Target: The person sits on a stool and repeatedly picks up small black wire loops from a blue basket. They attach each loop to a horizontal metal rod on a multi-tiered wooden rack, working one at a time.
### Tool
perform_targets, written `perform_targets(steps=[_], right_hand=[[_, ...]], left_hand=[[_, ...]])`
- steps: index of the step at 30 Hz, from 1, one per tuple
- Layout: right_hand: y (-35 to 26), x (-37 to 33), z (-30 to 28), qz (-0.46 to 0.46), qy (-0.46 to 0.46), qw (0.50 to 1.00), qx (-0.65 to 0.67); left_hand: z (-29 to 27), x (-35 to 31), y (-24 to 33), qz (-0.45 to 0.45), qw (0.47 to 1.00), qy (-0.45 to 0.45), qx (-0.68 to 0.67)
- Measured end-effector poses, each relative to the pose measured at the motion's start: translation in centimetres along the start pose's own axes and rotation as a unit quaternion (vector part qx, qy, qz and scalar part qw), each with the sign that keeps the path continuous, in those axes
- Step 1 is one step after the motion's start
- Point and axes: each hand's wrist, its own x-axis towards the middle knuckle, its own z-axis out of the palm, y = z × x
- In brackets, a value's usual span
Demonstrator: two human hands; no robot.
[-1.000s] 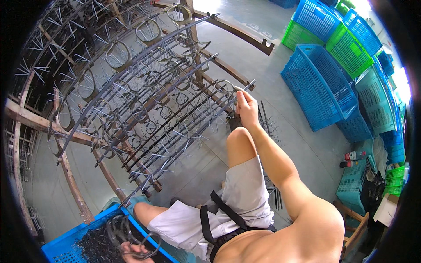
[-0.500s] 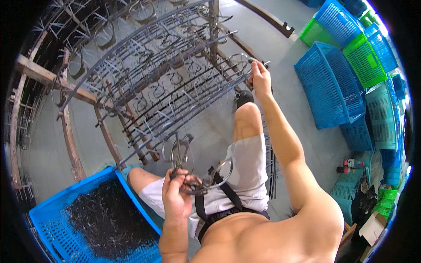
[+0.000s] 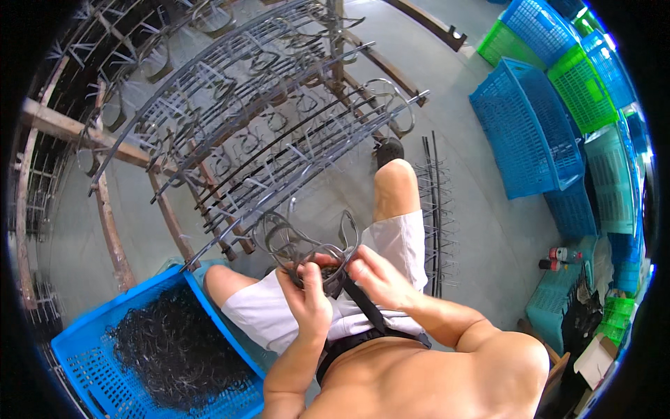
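Observation:
In front of my lap, my left hand [image 3: 307, 297] is closed around a bunch of curved grey metal loops [image 3: 328, 248]. My right hand [image 3: 380, 279] is at the right side of this bunch, its fingertips bent in against one loop; its grip is partly blurred. Beyond my knees stretches a long hooked metal bar [image 3: 307, 167], the nearest of several on a rack. A similar loop [image 3: 399, 129] hangs at its right end. More loops hang on the bars farther back.
A blue basket [image 3: 125, 297] full of thin black curved pieces [image 3: 181, 342] stands at my left. Brown rack legs [image 3: 112, 230] rise beyond it. Thin hooked rods [image 3: 434, 209] lie on the floor by my right leg. Blue crates [image 3: 523, 133] and green crates [image 3: 583, 87] line the right side.
My right hand has come down from the bar's right end to the loops in my left hand. A loop it was touching now hangs there alone. The left hand has shifted slightly right.

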Motion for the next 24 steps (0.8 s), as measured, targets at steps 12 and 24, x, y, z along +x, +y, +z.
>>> perform_targets(steps=[12,24], right_hand=[[-3.4,4.4,-2.4,-0.105,0.283,0.946,0.116],[-0.1,19.0,-6.9,-0.166,0.365,0.867,0.296]], left_hand=[[-0.3,1.0,-1.6,-0.052,0.984,-0.147,0.082],[-1.1,1.1,-2.6,-0.105,0.979,-0.154,-0.088]])
